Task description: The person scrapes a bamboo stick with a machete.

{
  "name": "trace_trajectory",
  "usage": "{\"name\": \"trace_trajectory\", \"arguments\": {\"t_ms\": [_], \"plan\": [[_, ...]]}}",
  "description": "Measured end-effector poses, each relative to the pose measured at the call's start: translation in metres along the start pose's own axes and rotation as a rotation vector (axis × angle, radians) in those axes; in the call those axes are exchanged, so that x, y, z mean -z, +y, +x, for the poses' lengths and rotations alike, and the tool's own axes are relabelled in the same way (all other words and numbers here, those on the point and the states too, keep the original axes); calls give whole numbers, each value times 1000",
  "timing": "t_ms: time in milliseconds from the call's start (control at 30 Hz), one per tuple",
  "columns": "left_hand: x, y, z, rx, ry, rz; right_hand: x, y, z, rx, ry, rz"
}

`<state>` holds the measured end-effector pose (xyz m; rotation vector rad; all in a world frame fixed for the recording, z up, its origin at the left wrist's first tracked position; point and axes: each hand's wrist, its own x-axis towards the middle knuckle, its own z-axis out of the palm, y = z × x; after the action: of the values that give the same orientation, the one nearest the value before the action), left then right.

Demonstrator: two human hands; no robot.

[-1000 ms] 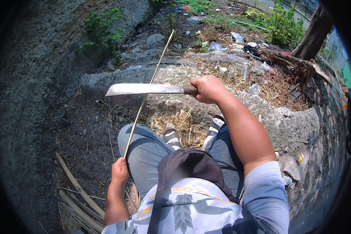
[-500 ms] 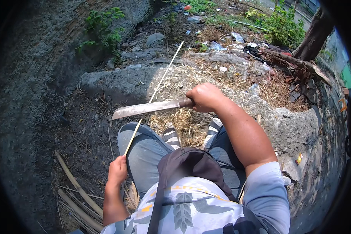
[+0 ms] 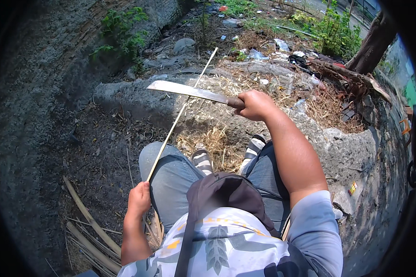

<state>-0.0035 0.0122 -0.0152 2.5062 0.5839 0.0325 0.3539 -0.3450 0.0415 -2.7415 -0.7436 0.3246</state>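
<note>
My right hand [image 3: 255, 105] is wrapped round the dark handle of a machete [image 3: 189, 90], whose broad blade points to the left. The blade crosses a long, thin, pale strip [image 3: 169, 134] that looks like split bamboo; whether the two touch I cannot tell. Down at the left, my left hand [image 3: 139, 198] is closed on the near end of this strip. From there the strip slants up over my left knee [image 3: 158, 161] and away, its far end [image 3: 216, 49] above the rough concrete ledge.
More strips and curved stalks [image 3: 94, 221] lie on the ground at lower left. Dry shavings [image 3: 217, 141] are strewn around my sandalled feet. A rough wall [image 3: 27, 115] runs along the left. Beyond the ledge [image 3: 342, 152] are litter, a leafy bush [image 3: 337, 34] and a tree trunk [image 3: 373, 42].
The machete has moved up and away along the strip, toward its far end, and its blade tip has swung upward. My left hand and the strip have hardly moved.
</note>
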Motion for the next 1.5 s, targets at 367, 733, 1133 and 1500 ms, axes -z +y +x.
{"name": "trace_trajectory", "arguments": {"t_ms": [367,733,1133,1500], "plan": [[-3,-3,1,14,-2,-33,-5,-3,2,58,108,-38],[-2,-7,2,5,-12,-68,15,13,1,-121,102,10],[8,1,7,43,-110,-160,1,-11,0,138,64,-72],[7,1,9,29,-92,-169,10,42,7,-234,151,63]]}}
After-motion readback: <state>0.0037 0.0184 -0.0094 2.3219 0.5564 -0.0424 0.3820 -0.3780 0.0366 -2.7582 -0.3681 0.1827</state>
